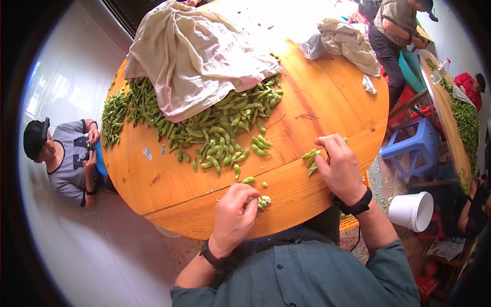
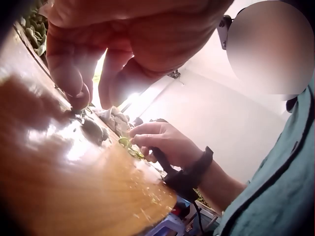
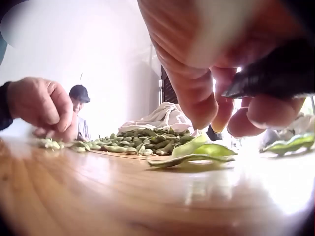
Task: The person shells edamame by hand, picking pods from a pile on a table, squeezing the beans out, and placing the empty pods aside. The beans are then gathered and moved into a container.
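Note:
My left hand (image 1: pixel 235 215) is bent over the table's near edge, fingers curled down beside a small cluster of shelled green beans (image 1: pixel 264 202). In the left wrist view a gap shows between its thumb and fingers, with fingertips right at the beans (image 2: pixel 93 130). Further right, my right hand (image 1: pixel 339 169) hovers with bent, spread fingers over split green pods (image 1: pixel 311 155). Seen from the right wrist, the flattened pods (image 3: pixel 197 155) lie on the wood below the fingertips. A whole pod (image 1: pixel 248 180) lies just beyond the left hand.
A large heap of green pods (image 1: pixel 225 128) lies on the round wooden table (image 1: pixel 169 189), partly under a pale cloth (image 1: pixel 179 61). Another crumpled cloth (image 1: pixel 348 43) is at the back right. A seated person (image 1: pixel 71 158) is at the left. A blue stool (image 1: pixel 411 148) and white bucket (image 1: pixel 411 211) stand at the right.

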Available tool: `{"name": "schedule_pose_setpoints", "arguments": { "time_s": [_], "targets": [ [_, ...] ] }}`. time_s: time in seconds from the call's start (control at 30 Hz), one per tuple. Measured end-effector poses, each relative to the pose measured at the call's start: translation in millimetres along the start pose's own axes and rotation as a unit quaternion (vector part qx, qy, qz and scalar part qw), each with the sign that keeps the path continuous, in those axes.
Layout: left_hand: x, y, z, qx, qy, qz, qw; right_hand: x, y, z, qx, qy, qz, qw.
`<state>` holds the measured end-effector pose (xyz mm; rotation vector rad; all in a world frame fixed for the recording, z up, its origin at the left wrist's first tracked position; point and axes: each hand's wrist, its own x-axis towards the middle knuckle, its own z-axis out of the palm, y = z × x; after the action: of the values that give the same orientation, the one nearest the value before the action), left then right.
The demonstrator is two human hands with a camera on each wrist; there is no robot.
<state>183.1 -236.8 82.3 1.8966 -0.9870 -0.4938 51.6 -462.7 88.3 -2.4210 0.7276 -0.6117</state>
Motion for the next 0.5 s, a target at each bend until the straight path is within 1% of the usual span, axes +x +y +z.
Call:
{"name": "schedule_pose_setpoints", "arguments": {
  "time_s": [0.07, 0.1, 0.17, 0.2, 0.27, 0.3, 0.33, 0.37, 0.4, 0.47, 0.5],
  "targets": [
    [9.5, 0.8, 1.2, 0.061, 0.020, 0.044, 0.997, 0.9, -13.6, -1.8, 0.010, -0.011, -0.023, 1.000],
    [12.6, -0.3, 3.4, 0.062, 0.022, 0.044, 0.997, -0.6, -18.3, 2.5, 0.011, -0.011, -0.024, 1.000],
    [17.4, -3.7, 8.2, 0.138, 0.000, 0.106, 0.985, -7.2, -26.5, 14.6, 0.093, -0.079, -0.037, 0.992],
    [16.8, -3.5, 7.6, 0.139, 0.000, 0.106, 0.985, -10.7, -29.1, 20.9, 0.094, -0.078, -0.038, 0.992],
    [13.0, -3.9, 6.6, 0.149, -0.049, 0.118, 0.981, -17.6, -31.4, 31.1, 0.153, -0.133, -0.053, 0.978],
    [10.5, -3.6, 5.6, 0.150, -0.050, 0.119, 0.980, -19.7, -31.5, 32.3, 0.163, -0.152, -0.051, 0.974],
    [7.9, -2.8, 3.8, 0.114, -0.051, 0.105, 0.987, -20.9, -31.2, 34.1, 0.164, -0.150, -0.050, 0.974],
    [6.9, -2.8, 2.0, 0.079, -0.052, 0.091, 0.991, -21.9, -30.9, 36.4, 0.190, -0.159, -0.073, 0.966],
    [8.7, -3.4, 0.0, 0.080, -0.054, 0.091, 0.991, -22.6, -31.3, 38.1, 0.216, -0.169, -0.097, 0.957],
    [15.8, -4.1, -3.8, 0.130, 0.039, 0.069, 0.988, -23.3, -35.9, 37.1, 0.222, -0.175, -0.091, 0.955],
    [19.7, -4.8, -4.5, 0.162, 0.057, 0.049, 0.984, -23.9, -37.3, 37.5, 0.221, -0.181, -0.088, 0.954]
  ]
}}
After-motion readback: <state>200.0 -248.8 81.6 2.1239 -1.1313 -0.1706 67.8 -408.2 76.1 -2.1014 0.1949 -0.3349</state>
